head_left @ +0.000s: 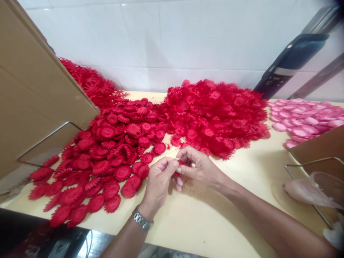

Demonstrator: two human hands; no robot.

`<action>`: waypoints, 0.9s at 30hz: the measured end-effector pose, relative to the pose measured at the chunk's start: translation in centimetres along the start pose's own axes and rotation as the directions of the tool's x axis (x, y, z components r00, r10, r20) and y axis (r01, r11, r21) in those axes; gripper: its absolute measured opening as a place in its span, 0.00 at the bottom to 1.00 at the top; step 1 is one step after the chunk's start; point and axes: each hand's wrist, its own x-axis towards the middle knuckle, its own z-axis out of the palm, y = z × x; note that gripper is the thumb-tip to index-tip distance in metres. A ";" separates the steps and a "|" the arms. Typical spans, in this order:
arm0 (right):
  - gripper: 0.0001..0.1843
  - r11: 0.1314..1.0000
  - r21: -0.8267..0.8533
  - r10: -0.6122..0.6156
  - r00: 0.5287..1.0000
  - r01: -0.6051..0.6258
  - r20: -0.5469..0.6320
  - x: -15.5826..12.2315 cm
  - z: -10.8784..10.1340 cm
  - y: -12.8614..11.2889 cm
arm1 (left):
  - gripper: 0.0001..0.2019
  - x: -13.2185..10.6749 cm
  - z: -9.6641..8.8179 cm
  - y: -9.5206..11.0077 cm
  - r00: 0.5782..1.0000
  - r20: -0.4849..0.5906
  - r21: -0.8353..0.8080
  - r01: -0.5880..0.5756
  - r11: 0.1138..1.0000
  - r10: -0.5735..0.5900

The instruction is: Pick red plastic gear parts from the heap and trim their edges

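My left hand and my right hand meet at the middle of the pale table, fingers pinched together on a small red plastic flower piece that is mostly hidden between them. A metal watch sits on my left wrist. Just left of my hands spreads a heap of flat red flower discs. Behind my hands rises a taller pile of red frilled flower pieces.
A cardboard box with a wire frame stands at the left, red star-shaped pieces behind it. Pink flower pieces lie at the right, by another box with a plastic bag. A white tiled wall backs the table.
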 end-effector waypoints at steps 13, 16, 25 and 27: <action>0.13 0.998 0.010 -0.064 0.994 0.065 -0.091 -0.5 0.2 -0.3 | 0.07 -0.1 0.0 0.1 0.988 -0.015 0.060 -0.154 0.986 0.155; 0.12 0.991 -0.121 -0.076 0.993 0.065 -0.087 -0.5 0.5 -0.5 | 0.08 -0.1 -0.1 -0.2 0.990 -0.024 0.090 -0.137 0.986 0.140; 0.22 0.880 -0.472 -0.149 0.976 0.056 -0.162 -0.3 0.7 0.8 | 0.18 -0.4 -0.1 -0.7 0.991 -0.085 0.140 -0.095 0.986 0.107; 0.20 0.872 -0.485 -0.172 0.971 0.071 -0.167 -0.3 0.3 0.8 | 0.19 -0.3 -0.1 -0.7 0.982 -0.113 0.144 -0.132 0.981 0.148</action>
